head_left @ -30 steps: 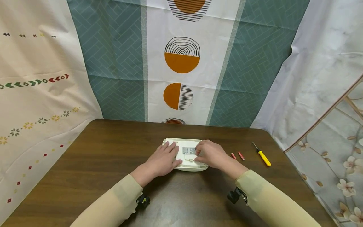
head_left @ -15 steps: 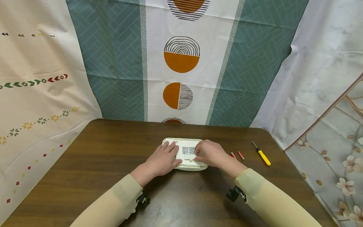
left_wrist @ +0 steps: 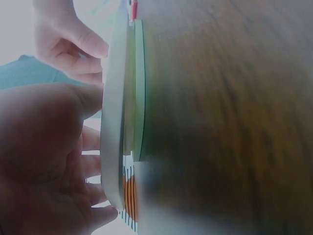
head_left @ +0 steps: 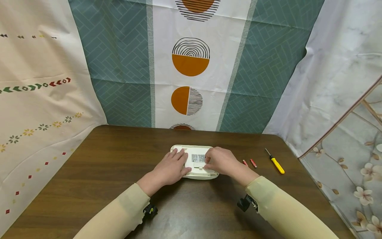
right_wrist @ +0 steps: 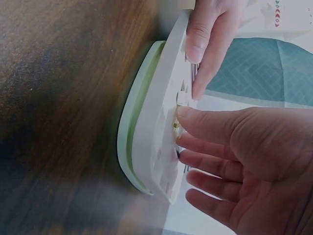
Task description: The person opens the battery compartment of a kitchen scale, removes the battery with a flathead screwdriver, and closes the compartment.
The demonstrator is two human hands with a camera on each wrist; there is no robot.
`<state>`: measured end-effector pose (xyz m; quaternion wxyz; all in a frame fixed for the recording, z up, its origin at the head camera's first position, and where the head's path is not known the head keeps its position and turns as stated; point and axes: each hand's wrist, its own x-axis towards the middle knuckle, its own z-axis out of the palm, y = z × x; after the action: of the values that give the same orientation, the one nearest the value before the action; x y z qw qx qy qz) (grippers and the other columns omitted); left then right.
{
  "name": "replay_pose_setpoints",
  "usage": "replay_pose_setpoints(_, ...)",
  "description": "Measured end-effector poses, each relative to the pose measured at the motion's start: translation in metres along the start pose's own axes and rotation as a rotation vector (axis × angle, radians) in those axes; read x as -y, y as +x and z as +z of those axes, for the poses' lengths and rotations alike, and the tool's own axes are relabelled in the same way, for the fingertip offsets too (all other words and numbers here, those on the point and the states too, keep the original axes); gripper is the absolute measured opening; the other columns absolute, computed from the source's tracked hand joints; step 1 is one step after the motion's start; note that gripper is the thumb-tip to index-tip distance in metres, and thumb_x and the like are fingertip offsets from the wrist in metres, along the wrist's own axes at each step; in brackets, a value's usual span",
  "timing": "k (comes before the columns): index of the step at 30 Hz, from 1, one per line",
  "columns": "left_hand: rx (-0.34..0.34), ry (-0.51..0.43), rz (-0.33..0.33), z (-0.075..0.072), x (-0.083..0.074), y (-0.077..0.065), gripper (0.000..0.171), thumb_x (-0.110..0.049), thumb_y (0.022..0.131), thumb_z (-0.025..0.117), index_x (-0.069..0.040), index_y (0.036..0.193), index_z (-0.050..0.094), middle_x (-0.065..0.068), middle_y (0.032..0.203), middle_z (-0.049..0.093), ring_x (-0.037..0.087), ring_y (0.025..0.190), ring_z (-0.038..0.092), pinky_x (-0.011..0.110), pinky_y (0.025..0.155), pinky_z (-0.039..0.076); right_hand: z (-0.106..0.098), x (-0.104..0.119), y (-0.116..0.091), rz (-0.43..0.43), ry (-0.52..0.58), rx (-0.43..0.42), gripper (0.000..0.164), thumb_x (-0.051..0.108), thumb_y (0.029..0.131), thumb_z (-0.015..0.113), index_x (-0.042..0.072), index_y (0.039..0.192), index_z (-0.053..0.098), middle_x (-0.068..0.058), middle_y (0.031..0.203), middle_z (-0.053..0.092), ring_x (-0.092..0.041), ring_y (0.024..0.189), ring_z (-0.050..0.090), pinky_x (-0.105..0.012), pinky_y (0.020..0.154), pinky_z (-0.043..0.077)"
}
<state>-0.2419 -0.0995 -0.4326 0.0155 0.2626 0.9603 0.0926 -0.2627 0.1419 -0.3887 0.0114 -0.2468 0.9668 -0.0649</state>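
Note:
A white, rounded device [head_left: 194, 177] lies on the table with its label [head_left: 197, 158] facing up and a pale green part [right_wrist: 128, 132] underneath. My left hand [head_left: 170, 168] rests over its left end, fingers spread across the surface and thumb near the front edge. At the right half, my right hand [head_left: 222, 161] pinches a small white battery cover [head_left: 198, 165] between thumb and forefinger. In the right wrist view its thumb sits on the cover's tab [right_wrist: 182, 99], with the other fingers loosely bent. My right fingers partly hide the cover in the head view.
Two red batteries [head_left: 253, 163] lie to the right of the device. Farther right is a yellow-handled screwdriver [head_left: 278, 165], its shaft angled toward the back. Patterned cloth [head_left: 191, 66] hangs behind the brown table [head_left: 125, 152] and along both sides.
Both hands and the device hold nearly the same places. My right thumb and forefinger stay at the battery cover with hardly any visible movement; the head view shifts very slightly.

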Motion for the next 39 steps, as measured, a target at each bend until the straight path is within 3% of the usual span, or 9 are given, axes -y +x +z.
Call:
replay_pose_setpoints(17, 0.004, 0.01, -0.006, 0.001, 0.0, 0.001, 0.067, -0.047, 0.117, 0.054, -0.003, 0.167, 0.047, 0.019, 0.176, 0.036, 0.045, 0.164, 0.027, 0.059, 0.132, 0.026, 0.004, -0.001, 0.001, 0.042, 0.031, 0.001, 0.023, 0.027, 0.089, 0.096, 0.022, 0.084, 0.075, 0.005, 0.105, 0.072, -0.013, 0.082, 0.061, -0.04, 0.074, 0.056)
replay_pose_setpoints(23, 0.005, 0.01, -0.01, 0.0, -0.001, 0.001, 0.067, -0.048, 0.116, 0.054, -0.003, 0.167, 0.046, 0.018, 0.176, 0.036, 0.045, 0.164, 0.027, 0.059, 0.132, 0.026, 0.005, -0.006, 0.002, 0.062, 0.08, 0.012, 0.021, 0.027, 0.088, 0.097, 0.02, 0.096, 0.08, 0.004, 0.117, 0.074, -0.015, 0.096, 0.066, -0.041, 0.083, 0.057)
replay_pose_setpoints(28, 0.009, 0.011, -0.01, 0.001, -0.002, 0.001, 0.068, -0.048, 0.116, 0.055, -0.003, 0.167, 0.046, 0.018, 0.176, 0.037, 0.045, 0.164, 0.027, 0.059, 0.132, 0.026, 0.012, -0.013, -0.002, 0.054, 0.165, -0.023, 0.033, 0.029, 0.092, 0.094, 0.012, 0.118, 0.081, -0.004, 0.128, 0.075, -0.024, 0.114, 0.07, -0.048, 0.097, 0.059)
replay_pose_setpoints(33, 0.008, 0.009, -0.011, 0.0, -0.002, 0.001, 0.068, -0.047, 0.116, 0.056, -0.003, 0.167, 0.047, 0.018, 0.176, 0.037, 0.044, 0.164, 0.027, 0.059, 0.132, 0.026, 0.024, -0.019, -0.012, 0.046, 0.24, -0.093, 0.052, 0.033, 0.105, 0.079, 0.003, 0.146, 0.069, -0.018, 0.154, 0.063, -0.04, 0.146, 0.055, -0.06, 0.117, 0.047)
replay_pose_setpoints(39, 0.01, 0.011, -0.011, 0.0, -0.001, 0.001, 0.068, -0.047, 0.116, 0.055, -0.003, 0.167, 0.046, 0.018, 0.176, 0.037, 0.044, 0.164, 0.027, 0.058, 0.132, 0.026, 0.037, -0.019, -0.017, 0.067, 0.264, -0.121, 0.063, 0.036, 0.109, 0.074, 0.001, 0.158, 0.058, -0.021, 0.165, 0.052, -0.042, 0.157, 0.042, -0.062, 0.123, 0.04)
